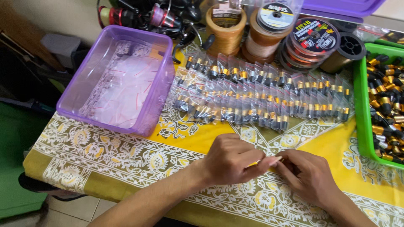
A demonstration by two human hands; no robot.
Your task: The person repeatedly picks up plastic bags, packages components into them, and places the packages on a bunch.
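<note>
Table: yellow patterned cloth (126,164) | 10 o'clock: purple tub (118,80) | 12: bagged parts (261,96), line spools (290,38) | 3: green tray (362,126) | floor: pale tiles (71,208) | left hand (229,159), right hand (309,176): fingertips pressed together, pinching something too small to tell

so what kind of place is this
Likely a home table used for packing fishing tackle: fishing line spools and reels at the back, rows of small bagged black-and-gold parts, a patterned yellow tablecloth over a tiled floor.

Rows of small clear packets (261,98) mid-table; round-labelled spools (313,38) behind.
</note>
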